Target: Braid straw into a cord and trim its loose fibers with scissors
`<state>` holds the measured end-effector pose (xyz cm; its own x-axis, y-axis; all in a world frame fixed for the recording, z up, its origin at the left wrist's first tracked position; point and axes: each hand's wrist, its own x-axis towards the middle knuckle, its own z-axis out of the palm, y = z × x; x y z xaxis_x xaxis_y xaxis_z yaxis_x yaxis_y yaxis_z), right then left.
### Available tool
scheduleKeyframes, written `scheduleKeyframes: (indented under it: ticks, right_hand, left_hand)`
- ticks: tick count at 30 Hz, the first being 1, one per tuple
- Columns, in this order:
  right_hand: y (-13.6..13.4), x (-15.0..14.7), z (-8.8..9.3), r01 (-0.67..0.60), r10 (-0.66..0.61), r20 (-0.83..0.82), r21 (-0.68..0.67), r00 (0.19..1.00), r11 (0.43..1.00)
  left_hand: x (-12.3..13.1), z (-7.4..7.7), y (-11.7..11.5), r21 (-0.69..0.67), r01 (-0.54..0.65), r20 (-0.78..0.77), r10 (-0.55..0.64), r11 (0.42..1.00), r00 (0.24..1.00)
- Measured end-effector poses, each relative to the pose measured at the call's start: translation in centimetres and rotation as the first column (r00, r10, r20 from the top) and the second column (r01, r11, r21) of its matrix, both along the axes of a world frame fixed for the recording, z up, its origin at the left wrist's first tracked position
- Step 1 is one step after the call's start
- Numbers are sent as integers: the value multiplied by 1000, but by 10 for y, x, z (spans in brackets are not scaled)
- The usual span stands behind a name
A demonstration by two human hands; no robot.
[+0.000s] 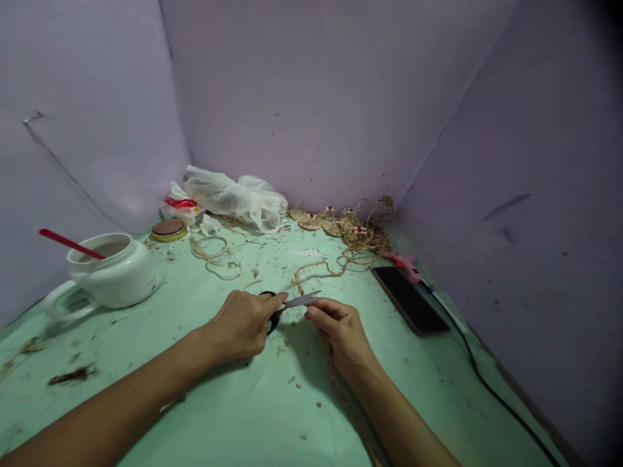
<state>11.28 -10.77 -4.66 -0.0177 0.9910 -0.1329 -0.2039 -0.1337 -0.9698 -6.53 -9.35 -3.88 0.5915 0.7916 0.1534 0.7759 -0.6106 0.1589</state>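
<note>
My left hand (pixel 241 324) is closed round the black handles of a pair of scissors (pixel 292 303), whose blades point right over the green table. My right hand (pixel 341 331) is pinched just under the blade tips, holding something thin that I cannot make out, probably jute twine. A loose length of jute twine (pixel 316 269) snakes away from the blades toward the back. Bits of cut fibre lie on the green sheet (pixel 272 415) under both hands.
A white pot (pixel 114 272) with a red stick (pixel 68 243) stands at the left. A gold jar lid (pixel 168 229), a plastic bag (pixel 238 198) and woven jute pieces (pixel 341 224) lie at the back. A dark phone (pixel 409 299), pink glue gun (pixel 403 263) and cable (pixel 487 383) lie right.
</note>
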Motion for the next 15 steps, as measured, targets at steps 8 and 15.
scheduleKeyframes:
  ticks: [8, 15]
  right_hand:
    - [5, 3, -2, 52, -62, -136, -73, 989, 996]
    - [3, 3, 0, 48, -55, -103, -69, 993, 996]
  left_hand:
    - [-7, 3, 11, -128, -137, 464, 181, 982, 867]
    - [-4, 2, 7, -34, -201, 366, 199, 979, 909]
